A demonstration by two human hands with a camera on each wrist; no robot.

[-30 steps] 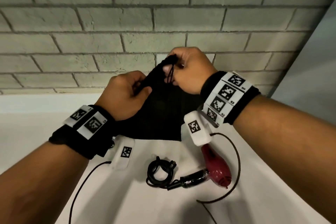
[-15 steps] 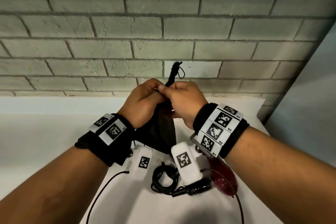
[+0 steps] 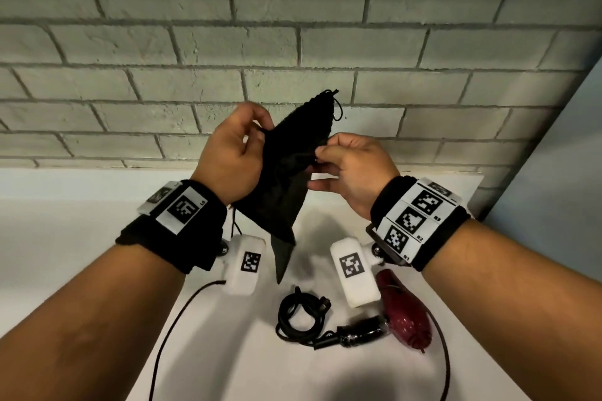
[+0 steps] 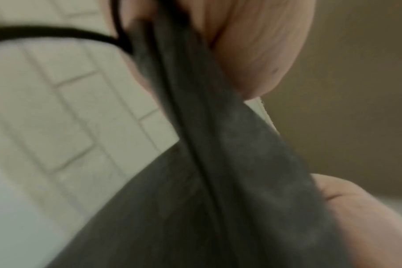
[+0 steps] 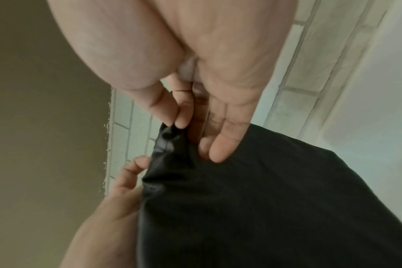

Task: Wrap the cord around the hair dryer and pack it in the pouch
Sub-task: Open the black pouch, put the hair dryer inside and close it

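Note:
I hold a black drawstring pouch (image 3: 286,179) up in front of the brick wall. My left hand (image 3: 257,137) pinches its left edge near the rim. My right hand (image 3: 317,156) pinches the opposite edge. One gathered corner with a drawstring loop (image 3: 337,106) sticks up above both hands. The left wrist view shows the pouch (image 4: 218,181) as blurred dark cloth; in the right wrist view the pouch (image 5: 264,199) hangs from my fingertips (image 5: 181,123). Below, on the white counter (image 3: 81,238), lies the dark red hair dryer (image 3: 407,312) with its black cord (image 3: 299,316) coiled beside the handle.
A grey brick wall (image 3: 293,26) rises straight behind the counter. A plain wall (image 3: 560,172) closes in the right side. Thin black cables (image 3: 169,329) from my wrist cameras trail over the counter on both sides of the dryer.
My hands have moved apart, spreading the pouch rim between them. Half a second ago they were pressed together on it. The dryer and coiled cord have not moved.

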